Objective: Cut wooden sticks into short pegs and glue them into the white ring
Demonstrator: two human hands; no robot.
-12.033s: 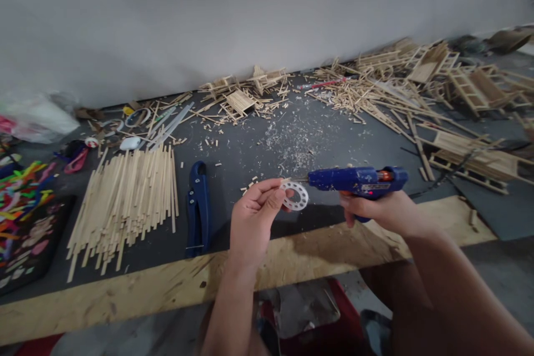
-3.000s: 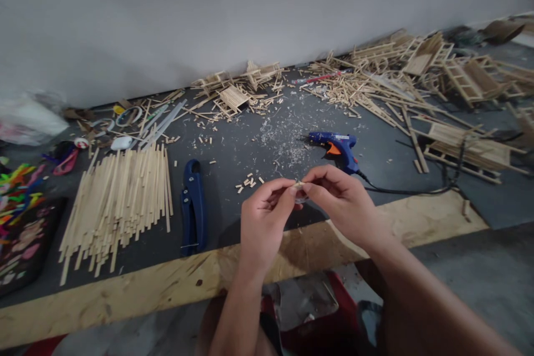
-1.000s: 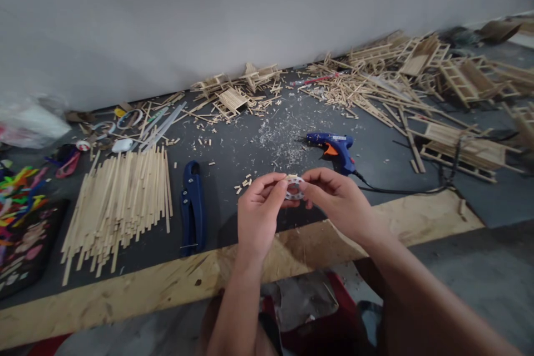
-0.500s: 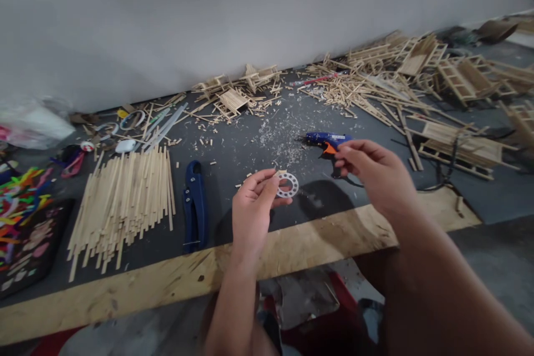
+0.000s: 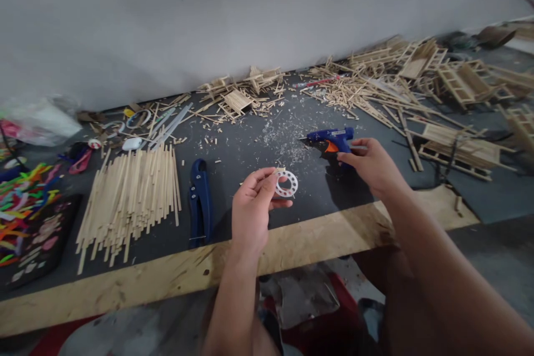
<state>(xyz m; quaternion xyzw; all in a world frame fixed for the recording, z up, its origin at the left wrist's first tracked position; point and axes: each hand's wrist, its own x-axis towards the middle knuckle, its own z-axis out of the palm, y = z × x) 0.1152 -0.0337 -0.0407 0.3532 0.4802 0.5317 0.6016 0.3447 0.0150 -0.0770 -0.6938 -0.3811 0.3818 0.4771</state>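
My left hand (image 5: 250, 208) pinches a white plastic ring with holes (image 5: 286, 184), held just above the dark table top (image 5: 267, 211); a small wood piece sits on the ring's upper edge. My right hand (image 5: 372, 164) has its fingers closing round the handle of the blue hot glue gun (image 5: 329, 141), which rests on the table with its nozzle pointing left. The gun's black cord runs off to the right.
A bundle of long wooden sticks (image 5: 133, 196) lies at the left, blue cutters (image 5: 199, 200) beside it. Coloured craft sticks (image 5: 23, 200) sit at the far left. Wooden ladder-like frames (image 5: 454, 122) and stick scraps crowd the right and back. A plywood edge (image 5: 175, 275) runs along the front.
My right hand let go of the ring and moved right to the glue gun. My left hand keeps the ring, turned a little flatter.
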